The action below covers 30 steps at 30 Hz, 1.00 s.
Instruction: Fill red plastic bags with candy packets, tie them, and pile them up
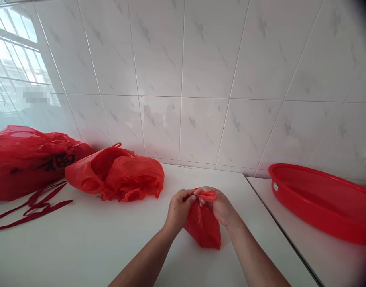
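A small red plastic bag (203, 229) hangs or rests upright on the white tabletop between my hands, its neck gathered at the top. My left hand (180, 207) is closed, thumb and fingers pinching the bag's neck from the left. On the other side, my right hand (220, 205) grips the gathered top, with a loop of red plastic showing over its fingers. The two hands nearly touch at the neck. What the bag contains, if anything, cannot be seen.
A crumpled red plastic bag (117, 173) lies left of my hands. Beyond it sits a large full red bag (36, 159) with black lettering, dark red straps (45, 205) trailing in front. A red basin (317, 219) stands at right, past a seam. A tiled wall (203, 131) rises behind.
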### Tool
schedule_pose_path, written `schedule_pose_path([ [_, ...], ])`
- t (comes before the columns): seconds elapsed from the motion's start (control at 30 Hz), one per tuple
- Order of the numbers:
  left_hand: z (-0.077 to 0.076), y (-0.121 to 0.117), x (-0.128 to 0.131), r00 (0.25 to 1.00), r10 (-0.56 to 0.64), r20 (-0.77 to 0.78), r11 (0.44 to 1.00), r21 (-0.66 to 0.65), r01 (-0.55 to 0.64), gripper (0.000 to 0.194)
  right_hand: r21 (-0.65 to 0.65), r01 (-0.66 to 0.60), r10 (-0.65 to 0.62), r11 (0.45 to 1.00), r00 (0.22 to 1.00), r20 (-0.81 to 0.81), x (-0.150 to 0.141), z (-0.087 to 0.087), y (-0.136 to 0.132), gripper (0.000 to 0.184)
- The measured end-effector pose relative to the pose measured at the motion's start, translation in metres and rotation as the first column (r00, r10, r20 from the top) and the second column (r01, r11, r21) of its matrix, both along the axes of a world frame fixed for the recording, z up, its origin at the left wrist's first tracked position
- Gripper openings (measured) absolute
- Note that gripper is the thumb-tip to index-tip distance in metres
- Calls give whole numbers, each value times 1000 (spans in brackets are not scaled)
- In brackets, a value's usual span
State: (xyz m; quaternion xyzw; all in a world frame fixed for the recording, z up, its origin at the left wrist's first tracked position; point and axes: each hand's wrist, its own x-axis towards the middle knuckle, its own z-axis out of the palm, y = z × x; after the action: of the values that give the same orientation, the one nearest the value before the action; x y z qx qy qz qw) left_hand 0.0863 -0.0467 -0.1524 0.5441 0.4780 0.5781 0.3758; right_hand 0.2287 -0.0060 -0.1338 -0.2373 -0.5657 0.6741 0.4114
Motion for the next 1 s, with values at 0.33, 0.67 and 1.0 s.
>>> schedule_pose_path([
  [0.33,2,-1,-5,959,97,-267,994,-15,-105,10,250,73,-164,965,915,368,-3,3,-8,11],
  [0.67,3,-7,-5,962,66,-267,997,-25,-75,9,469,228,-451,853,773,445,-15,-5,-8,22],
  [1.0,0,-20,-5,933,72,-354,997,-1,-77,7,115,231,-254,966,927,274,-7,-8,-1,12],
])
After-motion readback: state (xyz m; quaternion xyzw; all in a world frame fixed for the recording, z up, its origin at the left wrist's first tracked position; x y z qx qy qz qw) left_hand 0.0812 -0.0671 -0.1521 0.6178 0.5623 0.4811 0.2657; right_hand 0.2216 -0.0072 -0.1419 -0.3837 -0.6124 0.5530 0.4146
